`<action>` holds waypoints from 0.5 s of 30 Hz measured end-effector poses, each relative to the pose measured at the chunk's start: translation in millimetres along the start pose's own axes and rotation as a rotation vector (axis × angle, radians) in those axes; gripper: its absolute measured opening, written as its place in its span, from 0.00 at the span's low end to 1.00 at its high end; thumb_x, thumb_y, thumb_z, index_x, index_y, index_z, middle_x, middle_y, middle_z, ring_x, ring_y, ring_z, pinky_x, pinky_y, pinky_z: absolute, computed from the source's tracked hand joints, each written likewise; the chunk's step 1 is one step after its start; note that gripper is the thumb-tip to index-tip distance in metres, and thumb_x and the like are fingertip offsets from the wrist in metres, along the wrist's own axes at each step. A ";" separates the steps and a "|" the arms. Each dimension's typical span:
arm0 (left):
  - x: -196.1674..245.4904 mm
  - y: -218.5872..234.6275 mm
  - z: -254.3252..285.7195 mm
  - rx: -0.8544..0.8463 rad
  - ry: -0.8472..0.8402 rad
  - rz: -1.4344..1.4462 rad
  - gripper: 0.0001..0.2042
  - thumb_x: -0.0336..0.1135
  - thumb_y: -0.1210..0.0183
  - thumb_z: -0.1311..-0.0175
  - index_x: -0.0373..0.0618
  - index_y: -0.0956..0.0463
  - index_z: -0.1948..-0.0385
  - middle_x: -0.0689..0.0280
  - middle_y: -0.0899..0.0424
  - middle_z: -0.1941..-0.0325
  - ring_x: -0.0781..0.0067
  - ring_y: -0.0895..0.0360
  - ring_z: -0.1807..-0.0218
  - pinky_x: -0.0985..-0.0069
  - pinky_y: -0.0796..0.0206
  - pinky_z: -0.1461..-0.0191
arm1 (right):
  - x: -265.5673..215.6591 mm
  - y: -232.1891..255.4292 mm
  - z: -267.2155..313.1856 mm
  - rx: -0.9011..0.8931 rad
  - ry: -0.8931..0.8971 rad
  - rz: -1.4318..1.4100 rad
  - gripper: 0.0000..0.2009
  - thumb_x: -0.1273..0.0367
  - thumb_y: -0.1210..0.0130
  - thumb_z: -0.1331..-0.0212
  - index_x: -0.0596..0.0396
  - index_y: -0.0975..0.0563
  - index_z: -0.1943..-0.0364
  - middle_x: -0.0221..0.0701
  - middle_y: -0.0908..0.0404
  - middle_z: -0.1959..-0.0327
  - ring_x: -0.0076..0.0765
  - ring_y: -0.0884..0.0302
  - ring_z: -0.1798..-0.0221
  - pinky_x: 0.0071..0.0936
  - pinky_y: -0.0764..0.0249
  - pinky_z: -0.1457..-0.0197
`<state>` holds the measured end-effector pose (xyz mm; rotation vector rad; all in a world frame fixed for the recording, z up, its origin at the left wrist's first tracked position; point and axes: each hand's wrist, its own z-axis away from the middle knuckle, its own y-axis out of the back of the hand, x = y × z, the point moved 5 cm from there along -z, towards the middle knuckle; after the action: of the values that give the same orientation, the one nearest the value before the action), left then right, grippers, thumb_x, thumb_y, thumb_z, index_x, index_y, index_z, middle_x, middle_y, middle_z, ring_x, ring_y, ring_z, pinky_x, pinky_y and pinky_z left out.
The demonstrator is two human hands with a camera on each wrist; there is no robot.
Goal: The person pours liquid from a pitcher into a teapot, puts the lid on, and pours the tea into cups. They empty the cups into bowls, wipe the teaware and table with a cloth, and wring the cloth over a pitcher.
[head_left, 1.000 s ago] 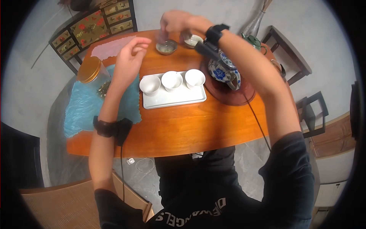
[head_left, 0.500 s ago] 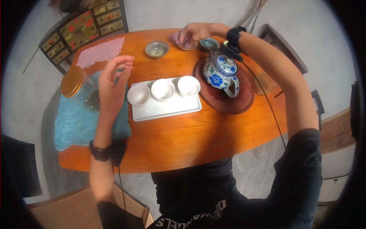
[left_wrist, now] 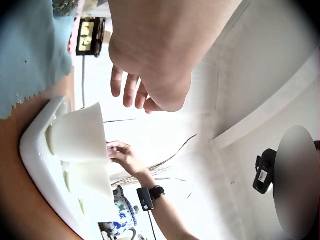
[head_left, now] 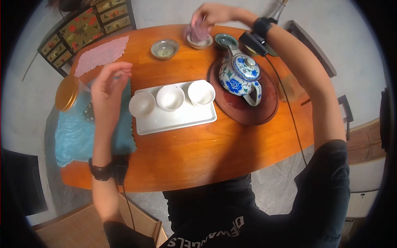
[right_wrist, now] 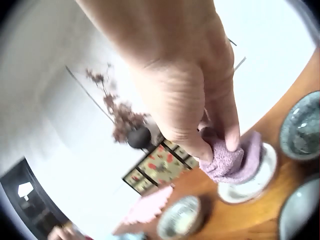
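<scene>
At the table's far side my right hand (head_left: 215, 13) pinches a bunched purple cloth (head_left: 199, 30); in the right wrist view the cloth (right_wrist: 227, 162) is over a pale shallow bowl (right_wrist: 250, 186), thumb and fingers gripping its top. My left hand (head_left: 108, 93) is raised above the blue cloth (head_left: 68, 138), fingers loosely bent and holding nothing. Just right of it, a white tray (head_left: 178, 124) carries three white cups (head_left: 170, 98). In the left wrist view, my left hand (left_wrist: 150, 65) is apart from the cups.
A blue-and-white teapot (head_left: 240, 76) stands on a round brown tray (head_left: 264, 111) at the right. Small bowls (head_left: 164, 49) line the far side. A gold-lidded jar (head_left: 67, 93) and pink cloth (head_left: 101, 54) are at the left. A cable runs from the right wrist camera.
My right hand has moved right from the left bowls and lifted the purple cloth slightly. The left hand has shifted left, away from the tray. The head view has shifted too.
</scene>
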<state>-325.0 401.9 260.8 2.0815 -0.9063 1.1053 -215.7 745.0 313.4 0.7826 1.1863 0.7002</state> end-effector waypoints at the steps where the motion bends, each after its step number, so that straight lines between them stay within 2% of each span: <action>1: 2.9 0.9 -0.1 0.026 0.008 0.009 0.09 0.23 0.47 0.31 0.38 0.22 0.52 0.67 0.19 0.53 0.77 0.22 0.51 0.77 0.32 0.47 | 9.1 6.3 5.9 -0.011 -0.008 -0.008 0.12 0.77 0.42 0.52 0.59 0.15 0.62 0.36 0.14 0.64 0.35 0.15 0.60 0.30 0.18 0.59; 3: 3.6 3.9 -1.4 0.060 0.040 0.013 0.10 0.27 0.45 0.31 0.38 0.22 0.51 0.66 0.18 0.55 0.76 0.21 0.51 0.75 0.32 0.49 | 37.4 42.9 17.7 0.347 0.008 -0.012 0.13 0.74 0.44 0.51 0.59 0.15 0.61 0.37 0.14 0.65 0.35 0.14 0.63 0.31 0.15 0.60; 4: 2.2 5.2 -1.0 0.052 0.041 0.012 0.10 0.27 0.45 0.31 0.38 0.22 0.51 0.66 0.18 0.55 0.76 0.21 0.51 0.75 0.32 0.49 | 41.1 39.9 25.6 0.351 0.004 -0.017 0.13 0.74 0.44 0.51 0.59 0.15 0.61 0.37 0.14 0.65 0.35 0.14 0.63 0.31 0.15 0.60; 6: 3.0 6.7 -2.5 0.065 0.036 0.066 0.11 0.28 0.44 0.32 0.37 0.22 0.51 0.64 0.17 0.56 0.76 0.21 0.51 0.75 0.32 0.49 | 47.9 12.4 50.3 -0.018 -0.134 0.199 0.13 0.73 0.42 0.51 0.58 0.14 0.60 0.36 0.13 0.65 0.34 0.14 0.64 0.30 0.15 0.62; 7: 0.9 8.6 -2.6 0.060 0.045 0.080 0.12 0.29 0.43 0.33 0.36 0.22 0.50 0.63 0.17 0.55 0.75 0.21 0.51 0.74 0.32 0.49 | 49.7 -2.4 53.3 -0.104 -0.160 0.237 0.13 0.74 0.41 0.50 0.58 0.13 0.58 0.35 0.12 0.64 0.34 0.13 0.63 0.29 0.15 0.61; 8: -0.1 9.3 -2.6 0.050 0.040 0.080 0.12 0.29 0.43 0.33 0.36 0.22 0.50 0.63 0.17 0.55 0.75 0.21 0.51 0.74 0.32 0.49 | 42.7 -14.8 60.5 -0.099 -0.160 0.336 0.13 0.75 0.40 0.50 0.56 0.13 0.59 0.33 0.12 0.66 0.33 0.14 0.65 0.28 0.16 0.65; 10: -1.7 11.2 -2.4 0.047 0.021 0.125 0.13 0.28 0.43 0.33 0.36 0.23 0.50 0.63 0.17 0.55 0.74 0.21 0.51 0.73 0.33 0.48 | 83.1 -31.4 44.5 -0.017 -0.066 0.418 0.10 0.75 0.38 0.51 0.52 0.13 0.63 0.34 0.13 0.67 0.34 0.16 0.65 0.31 0.21 0.59; 11: -1.3 11.2 -2.3 0.044 0.011 0.120 0.13 0.28 0.43 0.34 0.35 0.23 0.50 0.62 0.18 0.53 0.72 0.21 0.51 0.72 0.33 0.48 | 83.4 -34.4 44.5 -0.014 -0.069 0.412 0.10 0.75 0.38 0.51 0.52 0.13 0.63 0.34 0.13 0.67 0.34 0.16 0.65 0.31 0.21 0.59; 13: 1.0 9.4 -1.8 0.036 0.000 0.115 0.13 0.28 0.43 0.34 0.35 0.23 0.50 0.62 0.19 0.53 0.71 0.21 0.51 0.71 0.33 0.48 | 75.0 -38.1 44.3 0.073 0.020 0.521 0.07 0.75 0.39 0.49 0.52 0.15 0.66 0.36 0.13 0.65 0.43 0.15 0.60 0.36 0.21 0.60; 14: 3.9 8.7 -1.7 0.033 -0.017 0.112 0.13 0.28 0.43 0.34 0.35 0.23 0.50 0.62 0.20 0.53 0.70 0.21 0.50 0.71 0.33 0.47 | 70.1 -40.6 45.1 0.078 0.015 0.519 0.07 0.75 0.39 0.49 0.52 0.15 0.66 0.36 0.13 0.65 0.43 0.15 0.60 0.36 0.21 0.60; 15: 5.4 7.7 -1.2 0.023 -0.020 0.112 0.13 0.28 0.43 0.34 0.35 0.23 0.50 0.62 0.20 0.53 0.70 0.21 0.50 0.71 0.33 0.47 | 64.0 -42.9 46.5 0.091 0.028 0.547 0.06 0.73 0.38 0.49 0.51 0.15 0.67 0.36 0.13 0.64 0.45 0.15 0.58 0.38 0.22 0.57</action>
<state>-329.3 396.9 267.4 2.0856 -1.0351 1.1586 -152.8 766.1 252.7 1.1970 1.0379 1.1114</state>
